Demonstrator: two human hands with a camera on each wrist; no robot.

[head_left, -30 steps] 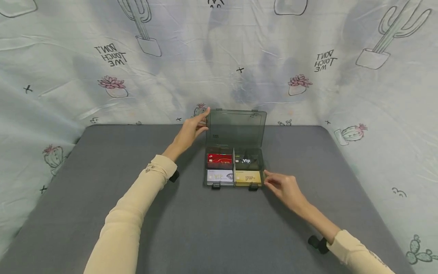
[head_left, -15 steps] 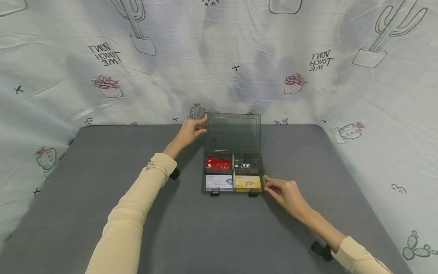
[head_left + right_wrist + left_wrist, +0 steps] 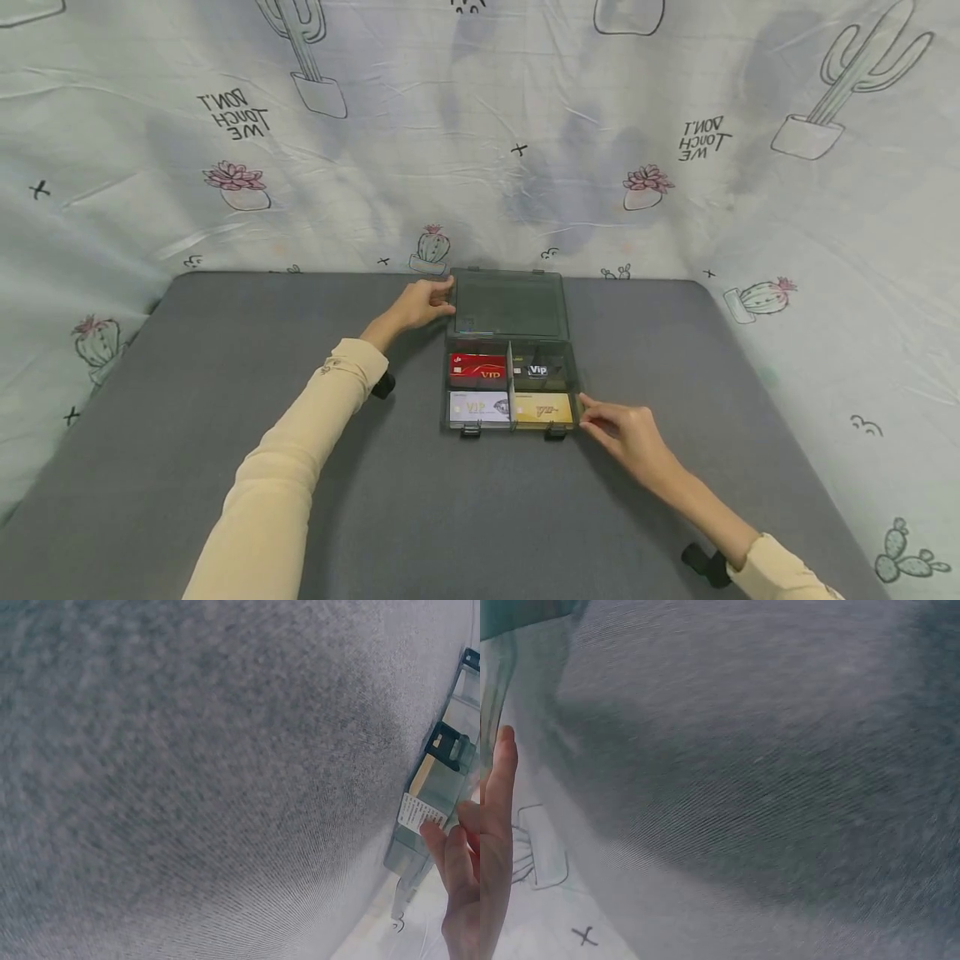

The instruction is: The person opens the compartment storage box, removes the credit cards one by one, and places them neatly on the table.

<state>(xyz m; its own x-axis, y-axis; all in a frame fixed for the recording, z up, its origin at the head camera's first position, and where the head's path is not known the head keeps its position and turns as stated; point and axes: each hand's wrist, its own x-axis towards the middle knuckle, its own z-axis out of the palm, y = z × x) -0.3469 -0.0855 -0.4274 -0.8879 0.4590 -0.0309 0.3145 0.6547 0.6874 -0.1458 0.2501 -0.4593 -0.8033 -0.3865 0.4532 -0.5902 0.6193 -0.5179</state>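
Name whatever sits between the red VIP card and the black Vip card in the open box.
In the head view, a thin divider stands between the red VIP card and the black Vip card.

The left hand (image 3: pixel 420 305) is holding the open lid (image 3: pixel 510 305) by its left edge, the right hand (image 3: pixel 633 437) is gripping the right side of the box (image 3: pixel 513 428), and four cards (image 3: pixel 478 365) are lying inside it.

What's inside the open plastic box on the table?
A red card and a black card at the back, a pale card and a gold card in front, with a divider between left and right. Anything beneath the cards is covered.
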